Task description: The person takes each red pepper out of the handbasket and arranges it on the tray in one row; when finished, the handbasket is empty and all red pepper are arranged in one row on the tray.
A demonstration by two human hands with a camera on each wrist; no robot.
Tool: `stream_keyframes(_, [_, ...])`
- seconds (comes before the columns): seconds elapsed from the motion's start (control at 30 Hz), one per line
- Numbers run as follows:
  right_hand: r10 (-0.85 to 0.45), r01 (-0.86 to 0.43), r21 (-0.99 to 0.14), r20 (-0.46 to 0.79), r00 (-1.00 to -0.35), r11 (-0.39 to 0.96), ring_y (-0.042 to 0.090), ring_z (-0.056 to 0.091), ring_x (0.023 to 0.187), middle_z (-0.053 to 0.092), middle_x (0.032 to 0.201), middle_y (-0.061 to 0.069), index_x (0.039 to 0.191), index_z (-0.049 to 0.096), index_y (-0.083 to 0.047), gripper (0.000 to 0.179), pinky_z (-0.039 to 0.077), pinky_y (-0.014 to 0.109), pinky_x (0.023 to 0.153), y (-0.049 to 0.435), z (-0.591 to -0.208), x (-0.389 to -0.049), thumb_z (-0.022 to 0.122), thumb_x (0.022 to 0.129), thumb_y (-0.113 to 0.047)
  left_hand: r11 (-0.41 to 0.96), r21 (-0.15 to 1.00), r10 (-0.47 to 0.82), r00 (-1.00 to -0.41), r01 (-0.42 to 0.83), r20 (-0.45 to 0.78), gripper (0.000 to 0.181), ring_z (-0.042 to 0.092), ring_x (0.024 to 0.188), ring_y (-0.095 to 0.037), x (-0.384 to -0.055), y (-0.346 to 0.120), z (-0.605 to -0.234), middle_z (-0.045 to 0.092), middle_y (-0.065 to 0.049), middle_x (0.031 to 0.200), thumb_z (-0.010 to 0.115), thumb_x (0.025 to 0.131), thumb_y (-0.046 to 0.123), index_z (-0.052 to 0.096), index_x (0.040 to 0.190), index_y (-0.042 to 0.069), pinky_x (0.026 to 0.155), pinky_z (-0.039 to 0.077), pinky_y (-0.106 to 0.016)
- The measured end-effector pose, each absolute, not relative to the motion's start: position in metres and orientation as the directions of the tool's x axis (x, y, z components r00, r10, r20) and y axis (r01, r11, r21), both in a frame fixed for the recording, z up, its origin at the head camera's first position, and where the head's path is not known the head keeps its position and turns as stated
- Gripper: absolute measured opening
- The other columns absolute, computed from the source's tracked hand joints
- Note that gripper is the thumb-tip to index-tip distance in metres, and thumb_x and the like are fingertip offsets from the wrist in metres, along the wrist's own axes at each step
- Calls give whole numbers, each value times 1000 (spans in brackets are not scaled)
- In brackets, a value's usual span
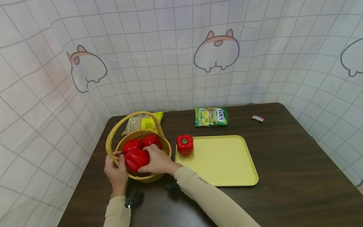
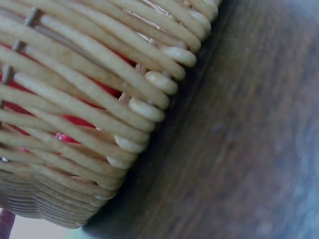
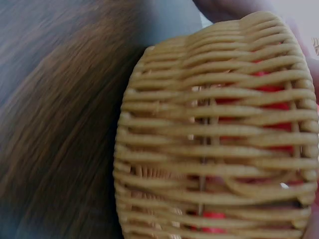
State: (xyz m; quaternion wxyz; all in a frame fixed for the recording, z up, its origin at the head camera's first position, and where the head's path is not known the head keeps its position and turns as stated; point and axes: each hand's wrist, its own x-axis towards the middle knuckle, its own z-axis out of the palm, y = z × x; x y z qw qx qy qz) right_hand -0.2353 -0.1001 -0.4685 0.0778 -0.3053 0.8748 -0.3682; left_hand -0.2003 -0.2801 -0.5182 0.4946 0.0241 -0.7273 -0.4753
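A woven wicker basket with a tall arched handle stands on the left of the table. My left hand grips its left rim by the foot of the handle, thumb on the inner side near the pepper. Inside the basket, my right hand holds a red bell pepper from its right side, thumb and fingers spread round it. Behind it lie two more red peppers, one at the left and one at the right. Both wrist views show mostly the basket's woven side, with red showing through the gaps.
Right of the basket lies a yellow tray, with a red bell pepper upright at its left edge. Behind stand a yellow-and-clear bag, a green FOX'S candy bag and a small pink wrapped candy. A patterned curtain borders the table.
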Motion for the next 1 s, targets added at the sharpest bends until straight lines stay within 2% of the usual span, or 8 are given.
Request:
stream_keyframes(0.33, [-666,-582,-683,186,-722,441,13,51,111,48,130,0,138,41,-13,80,49,26,89,-71,-462,-224,83,72,-31,536,721,-509,-513,440,692,19,53,90,-1,-201,-276,-519,64,-23,96,63,90,1,57,74,-6,79,36,-19])
stream_keyframes(0.47, [-623,-535,-741,205,-755,405,14,52,114,50,134,-1,142,35,-16,85,49,29,90,-57,-462,-217,83,72,-27,539,716,-515,-499,443,696,17,54,90,-3,-198,-268,-510,62,-28,94,61,89,-3,56,74,-9,79,37,-17])
stream_keyframes(0.63, [-569,-489,-827,270,-777,276,14,50,117,48,136,-5,143,34,-21,85,50,29,87,-42,-463,-210,83,73,-28,521,722,-521,-499,456,692,16,54,88,-11,-188,-257,-493,59,-34,94,58,88,-7,54,74,-12,76,37,-16])
stream_keyframes(0.8, [-512,-470,-869,337,-791,154,14,48,118,46,132,-6,142,35,-22,85,52,30,84,-24,-462,-203,84,72,-26,517,727,-524,-504,452,687,14,53,88,-3,-185,-255,-489,59,-34,94,58,87,-9,54,73,-12,76,36,-15])
stream_keyframes(0.9, [-485,-440,-889,332,-809,126,16,47,120,45,133,-6,142,34,-21,87,53,34,85,-12,-461,-200,84,70,-23,520,723,-519,-504,455,690,14,54,89,-4,-186,-256,-490,60,-34,95,58,86,-10,54,73,-13,77,37,-15])
stream_keyframes(1.0, [-462,-401,-908,307,-832,120,18,46,122,43,135,-6,143,31,-22,92,53,37,86,0,-461,-196,85,68,-21,512,725,-522,-504,461,689,14,55,89,-11,-188,-259,-493,60,-35,96,59,86,-10,54,74,-13,79,37,-16])
